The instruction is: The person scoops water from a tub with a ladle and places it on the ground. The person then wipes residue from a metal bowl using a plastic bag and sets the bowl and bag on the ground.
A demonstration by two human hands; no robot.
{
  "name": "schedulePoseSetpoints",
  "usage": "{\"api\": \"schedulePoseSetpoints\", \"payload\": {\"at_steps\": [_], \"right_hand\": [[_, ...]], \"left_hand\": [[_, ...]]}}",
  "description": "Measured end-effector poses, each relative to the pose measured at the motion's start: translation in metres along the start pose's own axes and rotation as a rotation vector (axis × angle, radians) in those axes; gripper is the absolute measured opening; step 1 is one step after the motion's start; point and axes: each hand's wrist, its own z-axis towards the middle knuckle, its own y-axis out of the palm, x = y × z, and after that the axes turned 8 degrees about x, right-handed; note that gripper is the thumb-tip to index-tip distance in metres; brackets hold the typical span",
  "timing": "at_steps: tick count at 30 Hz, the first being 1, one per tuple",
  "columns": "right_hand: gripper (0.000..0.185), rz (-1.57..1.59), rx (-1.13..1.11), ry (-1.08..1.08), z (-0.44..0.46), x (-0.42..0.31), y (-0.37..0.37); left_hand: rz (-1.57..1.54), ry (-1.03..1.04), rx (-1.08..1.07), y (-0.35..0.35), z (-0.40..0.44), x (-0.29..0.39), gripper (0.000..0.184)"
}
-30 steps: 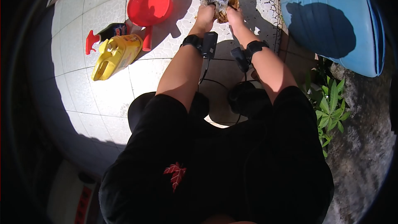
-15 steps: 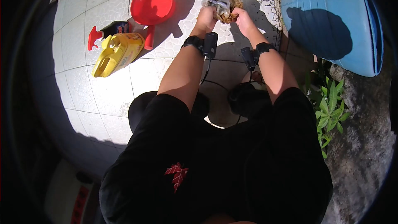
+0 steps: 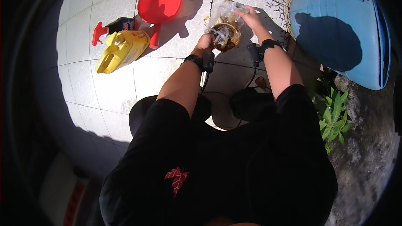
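A round container (image 3: 233, 41), tilted with its opening toward me, holds brown, wet-looking matter and crumpled clear plastic. My left hand (image 3: 205, 42) grips its left side, the fingers partly hidden behind it. Beyond the container, a clear plastic bag (image 3: 226, 11) with brown smears lies against it. My right hand (image 3: 252, 20) is at the upper right of the bag with thumb and fingers apart; whether the fingertips touch the plastic is hard to tell. Black bands with small boxes and cables sit on both wrists.
To the left on the white tiles are a red long-handled dipper (image 3: 160, 3), a yellow jug (image 3: 121, 50) and a dark spray bottle with a red trigger (image 3: 99, 32). A large blue barrel (image 3: 324, 25) lies at the right, above a leafy green plant (image 3: 333, 117).
The container has come closer to me and tipped, showing the plastic bag beyond it. My right hand has left the container's right rim and opened. My left hand still grips the container.
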Motion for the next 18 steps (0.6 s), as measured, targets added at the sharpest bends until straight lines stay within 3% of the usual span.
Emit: {"api": "schedulePoseSetpoints", "payload": {"at_steps": [2,4,5,7,8,10,12,18], "right_hand": [[0.069,-0.065,0.006,-0.077,0.010,0.005,0.012],[0.053,-0.368,0.152,-0.247,-0.002,-0.006,0.013],[0.042,-0.373,0.178,-0.331,-0.013,-0.016,0.007],[0.043,-0.441,0.103,-0.418,-0.015,-0.020,0.000],[0.043,-0.510,0.033,-0.508,-0.013,-0.021,-0.003],[0.048,-0.531,0.010,-0.465,-0.009,-0.025,-0.006],[0.054,-0.399,-0.017,-0.228,0.009,-0.014,-0.003],[0.059,-0.283,-0.014,-0.160,0.018,-0.004,0.002]], "left_hand": [[-0.012,0.031,0.045,-0.012,0.007,-0.014,0.025],[-0.072,-0.020,0.034,-0.018,0.001,-0.019,0.021],[-0.092,-0.037,0.033,-0.021,-0.001,-0.020,0.020],[-0.067,-0.058,0.049,-0.024,0.005,-0.017,0.047],[-0.074,-0.047,0.024,-0.020,0.006,-0.014,0.051],[-0.086,-0.026,-0.024,-0.011,0.006,-0.007,0.060],[-0.096,0.066,-0.147,0.015,-0.014,0.012,0.061],[-0.045,0.123,-0.173,0.032,-0.030,0.028,0.059]]}}
